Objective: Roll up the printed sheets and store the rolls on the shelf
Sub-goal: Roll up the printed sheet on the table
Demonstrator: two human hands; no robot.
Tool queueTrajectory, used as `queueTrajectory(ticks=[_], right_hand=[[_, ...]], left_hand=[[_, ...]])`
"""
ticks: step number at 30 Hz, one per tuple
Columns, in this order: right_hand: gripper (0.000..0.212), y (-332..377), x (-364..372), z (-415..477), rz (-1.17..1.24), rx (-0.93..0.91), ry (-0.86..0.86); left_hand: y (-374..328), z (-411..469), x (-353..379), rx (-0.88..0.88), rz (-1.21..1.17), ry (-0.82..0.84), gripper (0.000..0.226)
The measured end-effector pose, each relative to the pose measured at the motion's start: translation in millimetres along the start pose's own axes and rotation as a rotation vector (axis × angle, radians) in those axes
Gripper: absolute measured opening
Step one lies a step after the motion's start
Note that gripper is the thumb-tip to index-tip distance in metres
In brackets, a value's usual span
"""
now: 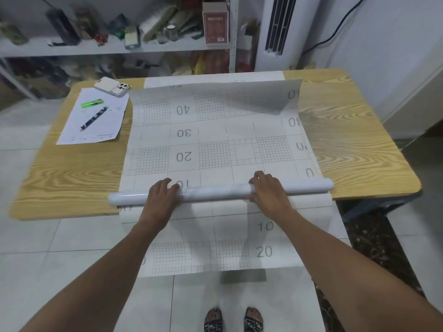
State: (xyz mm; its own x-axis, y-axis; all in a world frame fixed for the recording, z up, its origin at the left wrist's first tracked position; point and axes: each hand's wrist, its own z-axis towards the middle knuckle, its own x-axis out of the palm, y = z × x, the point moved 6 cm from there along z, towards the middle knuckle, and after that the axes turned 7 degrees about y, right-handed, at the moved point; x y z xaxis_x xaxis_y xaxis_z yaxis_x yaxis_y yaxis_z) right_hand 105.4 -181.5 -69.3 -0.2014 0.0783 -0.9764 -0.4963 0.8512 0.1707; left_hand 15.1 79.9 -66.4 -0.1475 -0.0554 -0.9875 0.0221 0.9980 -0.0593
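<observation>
A printed grid sheet [215, 135] with numbers lies spread across the wooden table [354, 149], its far right corner curled up. Its near end is wound into a white roll [215, 194] lying across the table's front edge. My left hand [164, 194] presses on the roll left of its middle and my right hand [267, 190] grips it right of the middle. A second printed sheet [263, 238] hangs from under the roll over the table edge toward the floor. The metal shelf [115, 47] stands behind the table.
On the table's left lie a white paper [72, 130] with a pen [94, 118] and a green lighter [92, 103], and a phone [112, 87]. The shelf is crowded with bottles and boxes. A white standing air conditioner [282, 32] is at the back right.
</observation>
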Motion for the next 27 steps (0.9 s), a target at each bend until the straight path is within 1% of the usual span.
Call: queueTrajectory(ticks=[3, 6, 8, 9, 11, 14, 16, 18, 20, 22, 27], right_hand=[[0.031, 2, -2, -3, -0.083, 0.009, 0.007], [0.028, 6, -3, -5, -0.097, -0.005, 0.041], [0.033, 6, -2, -6, -0.119, 0.003, 0.058], [0.038, 6, -2, -6, -0.129, 0.014, 0.061], [0.044, 5, 1, -7, -0.103, 0.030, 0.030], [0.036, 6, -3, -8, -0.038, 0.046, -0.043], [0.036, 6, -4, -7, -0.031, 0.059, -0.056], [0.043, 5, -1, -7, -0.036, 0.041, -0.036], [0.052, 4, 3, -6, -0.045, 0.011, -0.023], [0.057, 2, 3, -7, -0.040, 0.014, -0.027], [0.048, -3, 0, -2, -0.010, 0.034, -0.014]], left_hand=[[-2, -1, 2, -0.022, 0.026, 0.008, 0.060], [-3, 1, 2, -0.048, 0.018, 0.013, 0.056], [-1, 3, 2, -0.066, -0.007, 0.019, 0.056], [-1, 4, 2, -0.072, -0.025, 0.018, 0.055], [1, 7, 2, -0.072, -0.055, 0.017, 0.051], [2, 9, 2, -0.050, -0.063, 0.030, 0.040], [4, 9, 3, -0.043, -0.069, 0.032, 0.036], [5, 7, 4, -0.040, -0.064, 0.018, 0.040], [5, 6, 4, -0.050, -0.042, 0.006, 0.051], [6, 5, 3, -0.068, -0.031, 0.004, 0.054], [9, 6, 3, -0.036, -0.016, 0.033, 0.063]])
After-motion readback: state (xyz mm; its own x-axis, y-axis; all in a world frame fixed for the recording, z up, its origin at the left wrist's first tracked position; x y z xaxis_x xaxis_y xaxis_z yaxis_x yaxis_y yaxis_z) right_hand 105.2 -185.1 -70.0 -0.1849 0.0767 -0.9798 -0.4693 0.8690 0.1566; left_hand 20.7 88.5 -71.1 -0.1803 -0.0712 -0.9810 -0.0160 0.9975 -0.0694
